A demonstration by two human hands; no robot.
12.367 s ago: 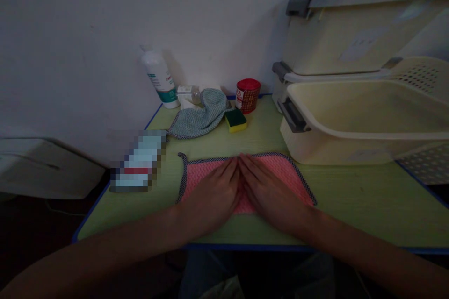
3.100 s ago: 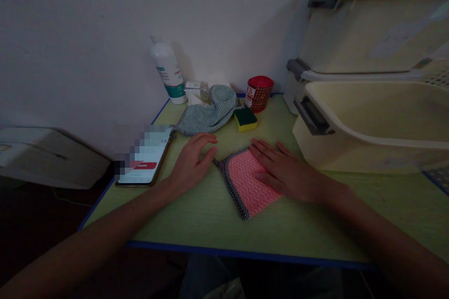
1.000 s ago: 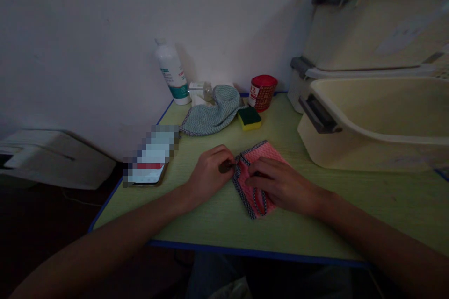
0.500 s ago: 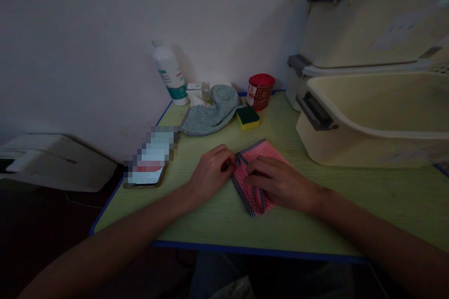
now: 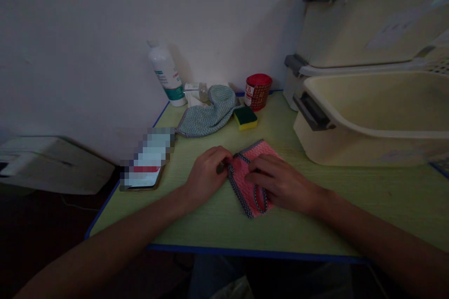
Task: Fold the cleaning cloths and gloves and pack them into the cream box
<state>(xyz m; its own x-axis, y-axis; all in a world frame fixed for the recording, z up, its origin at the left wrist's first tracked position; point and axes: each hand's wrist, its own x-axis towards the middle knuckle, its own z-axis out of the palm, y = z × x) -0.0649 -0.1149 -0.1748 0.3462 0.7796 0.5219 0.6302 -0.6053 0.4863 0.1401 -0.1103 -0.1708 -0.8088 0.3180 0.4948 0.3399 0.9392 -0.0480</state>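
A pink cleaning cloth [image 5: 241, 181] with black-and-white checked edging lies folded on the table near its front. My left hand [image 5: 208, 171] is closed in a pinch on the cloth's left edge. Over the right part of the cloth rests my right hand [image 5: 286, 181], its fingers curled and gripping the fabric from above. A loop of checked trim shows below those fingers. Both thumbs and the exact pinch points are partly hidden.
Behind the hands lie a grey-blue cloth [image 5: 205, 119] and a green-and-yellow sponge [image 5: 245, 118]. A white bottle [image 5: 168, 77], a small clear bottle [image 5: 196, 91] and a red container [image 5: 258, 92] stand farther back. A phone [image 5: 145, 163] is at left; a cream basket [image 5: 326, 145] at right.
My left hand has drawn the cloth's edge slightly left, opening up more pink fabric between the hands. My right hand stays on the cloth. The view has shifted a little.
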